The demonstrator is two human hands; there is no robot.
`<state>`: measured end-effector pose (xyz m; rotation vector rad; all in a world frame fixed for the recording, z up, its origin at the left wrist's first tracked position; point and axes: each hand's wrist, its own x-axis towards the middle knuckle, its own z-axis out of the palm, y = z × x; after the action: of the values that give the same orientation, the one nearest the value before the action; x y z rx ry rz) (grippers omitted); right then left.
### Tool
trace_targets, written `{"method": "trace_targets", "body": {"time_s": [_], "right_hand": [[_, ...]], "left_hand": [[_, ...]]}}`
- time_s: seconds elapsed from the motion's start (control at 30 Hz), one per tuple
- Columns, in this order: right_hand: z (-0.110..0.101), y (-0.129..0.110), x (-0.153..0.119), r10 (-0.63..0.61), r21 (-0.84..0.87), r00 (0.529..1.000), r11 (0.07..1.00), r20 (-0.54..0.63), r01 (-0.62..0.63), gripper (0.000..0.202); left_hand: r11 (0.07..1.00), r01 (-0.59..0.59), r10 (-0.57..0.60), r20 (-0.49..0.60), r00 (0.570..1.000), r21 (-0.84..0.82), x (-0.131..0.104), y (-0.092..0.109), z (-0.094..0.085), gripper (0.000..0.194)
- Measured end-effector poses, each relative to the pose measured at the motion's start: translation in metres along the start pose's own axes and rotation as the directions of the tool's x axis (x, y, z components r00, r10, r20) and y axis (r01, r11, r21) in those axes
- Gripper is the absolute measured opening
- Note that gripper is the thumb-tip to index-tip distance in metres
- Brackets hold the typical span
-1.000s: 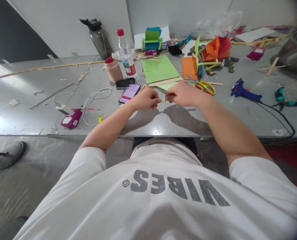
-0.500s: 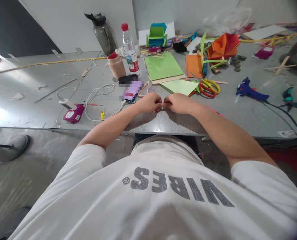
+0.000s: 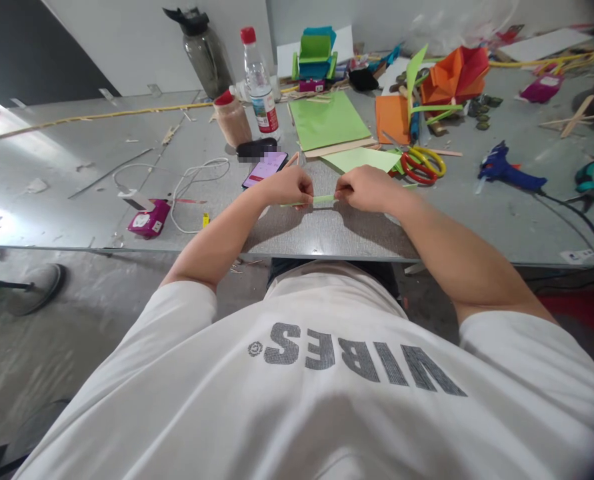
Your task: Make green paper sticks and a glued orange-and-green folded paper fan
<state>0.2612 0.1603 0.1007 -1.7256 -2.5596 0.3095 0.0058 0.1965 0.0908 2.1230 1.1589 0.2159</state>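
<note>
A narrow light green paper strip (image 3: 323, 199) stretches between my two hands, just above the grey table near its front edge. My left hand (image 3: 295, 187) pinches it on the left, and a bit of green shows below its fingers. On the right, my right hand (image 3: 359, 189) is closed on the same strip. Behind my left hand lie a phone (image 3: 265, 168) and a small wooden triangle (image 3: 293, 160). Scissors with red and yellow handles (image 3: 419, 165) rest beyond my right hand, beside a pale green sheet (image 3: 361, 159).
A blue glue gun (image 3: 511, 175) with its cord lies at the right. Toward the back stand a plastic bottle (image 3: 263, 100), a pinkish jar (image 3: 231, 120) and a dark flask (image 3: 207, 60). A white cable (image 3: 189, 177) curls at left. Orange folded paper (image 3: 454, 79) sits back right.
My hands have moved apart, and the green strip now shows between them. The view has shifted slightly, so the table sits a little higher.
</note>
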Motion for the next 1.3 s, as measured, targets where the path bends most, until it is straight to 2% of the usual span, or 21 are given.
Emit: {"method": "trace_targets", "body": {"time_s": [0.23,0.37,0.53,0.67,0.77,0.83,0.9,1.0,1.1,1.2,1.3], "right_hand": [[-0.018,0.023,-0.004,-0.012,0.067,0.999,0.998,-0.036,0.014,0.028],[-0.023,0.028,-0.006,-0.011,0.146,1.000,0.989,-0.019,0.013,0.034],[-0.022,0.034,-0.004,0.011,0.146,1.000,0.989,-0.025,-0.007,0.030],[-0.024,0.047,-0.001,0.010,0.144,1.000,0.990,-0.016,-0.007,0.040],[-0.025,0.055,0.001,0.023,0.160,0.999,0.987,-0.033,-0.017,0.041],[-0.026,0.057,0.000,0.025,0.168,0.999,0.986,-0.041,-0.018,0.037],[-0.026,0.055,-0.001,0.009,0.149,0.999,0.989,-0.048,-0.001,0.035],[-0.025,0.048,-0.004,-0.047,0.133,0.999,0.990,-0.028,0.050,0.034],[-0.022,0.037,-0.008,-0.122,0.153,0.993,0.981,0.003,0.120,0.028],[-0.017,0.028,-0.010,-0.191,0.157,0.981,0.971,0.044,0.182,0.022],[-0.013,0.023,-0.011,-0.254,0.160,0.965,0.957,0.063,0.242,0.022]], "left_hand": [[0.998,0.037,-0.040,-0.048,0.998,-0.045,-0.003,-0.009,-0.018,0.009],[0.997,-0.002,-0.002,-0.063,0.998,-0.071,-0.007,-0.014,-0.028,0.010],[1.000,-0.031,0.031,-0.106,0.994,0.005,-0.016,-0.012,-0.041,0.011],[0.997,-0.020,0.028,-0.107,0.994,0.072,-0.027,-0.013,-0.055,0.009],[0.990,-0.016,0.034,-0.126,0.991,0.140,-0.036,-0.020,-0.069,0.007],[0.990,-0.033,0.048,-0.107,0.993,0.137,-0.040,-0.025,-0.077,0.004],[0.990,-0.047,0.055,-0.057,0.997,0.129,-0.042,-0.026,-0.079,0.015],[0.994,-0.064,0.056,0.099,0.994,0.088,-0.038,-0.018,-0.071,0.021],[0.997,-0.074,0.075,0.297,0.952,-0.013,-0.029,-0.002,-0.049,0.021],[0.986,-0.029,0.086,0.346,0.934,-0.167,-0.015,0.012,-0.020,0.023],[0.940,0.006,0.100,0.295,0.950,-0.340,-0.002,0.018,0.009,0.018]]}}
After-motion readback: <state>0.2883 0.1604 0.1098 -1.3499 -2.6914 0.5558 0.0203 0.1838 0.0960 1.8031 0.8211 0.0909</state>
